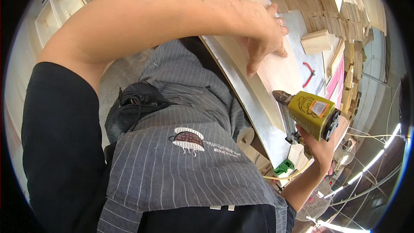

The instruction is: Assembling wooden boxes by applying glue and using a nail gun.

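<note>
A long pale wooden panel (282, 72) with a raised side edge (254, 89) lies across a metal-topped table (276, 144). My left hand (268, 39) rests on the panel, its fingers spread, the thumb pointing toward the near edge. My right hand (320, 147) is wrapped round the handle of an olive-green nail gun (308, 114). The gun's nose is over the panel's right-hand part, close to its edge; whether it touches the wood I cannot tell. Much of the handle is hidden behind the gun's body.
Red-handled pliers (309, 75) and a small stack of wood pieces (316, 42) lie beyond the panel. Tall stacks of thin boards (310, 11) stand at the back. A green object (284, 166) and a yellow hose (278, 178) are near the table's right end. Wooden trays (64, 4) stand far left.
</note>
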Motion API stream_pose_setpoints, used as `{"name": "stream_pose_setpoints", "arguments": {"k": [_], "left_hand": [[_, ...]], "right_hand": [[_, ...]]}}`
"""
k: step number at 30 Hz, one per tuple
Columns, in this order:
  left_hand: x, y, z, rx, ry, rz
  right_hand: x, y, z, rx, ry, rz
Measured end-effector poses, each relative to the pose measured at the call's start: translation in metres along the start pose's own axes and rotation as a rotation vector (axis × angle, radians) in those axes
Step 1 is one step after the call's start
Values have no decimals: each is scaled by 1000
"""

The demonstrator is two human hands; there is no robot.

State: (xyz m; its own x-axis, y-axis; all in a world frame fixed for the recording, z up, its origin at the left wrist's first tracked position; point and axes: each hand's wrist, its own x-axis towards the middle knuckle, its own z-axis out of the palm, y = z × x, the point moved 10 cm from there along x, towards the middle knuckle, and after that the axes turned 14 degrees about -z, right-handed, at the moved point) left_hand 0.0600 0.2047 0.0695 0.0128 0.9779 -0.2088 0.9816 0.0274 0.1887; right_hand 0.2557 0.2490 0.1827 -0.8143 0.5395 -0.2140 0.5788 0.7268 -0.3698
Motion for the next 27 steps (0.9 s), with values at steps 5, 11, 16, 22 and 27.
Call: {"name": "stream_pose_setpoints", "arguments": {"k": [5,11,16,22,27], "left_hand": [[2,-1,0,-53,4,13],[4,3,-2,-33,-15,3],[-2,-5,1,-51,23,16],[-44,-72,-8,-6,364,-263],[-160,-142,-33,-126,616,-669]], "right_hand": [[-1,0,11,48,-42,48],[-5,-12,9,-42,54,-170],[5,-29,15,-169,-61,-275],[10,-35,-1,-1,17,-203],[41,-59,10,-61,-57,-229]]}}
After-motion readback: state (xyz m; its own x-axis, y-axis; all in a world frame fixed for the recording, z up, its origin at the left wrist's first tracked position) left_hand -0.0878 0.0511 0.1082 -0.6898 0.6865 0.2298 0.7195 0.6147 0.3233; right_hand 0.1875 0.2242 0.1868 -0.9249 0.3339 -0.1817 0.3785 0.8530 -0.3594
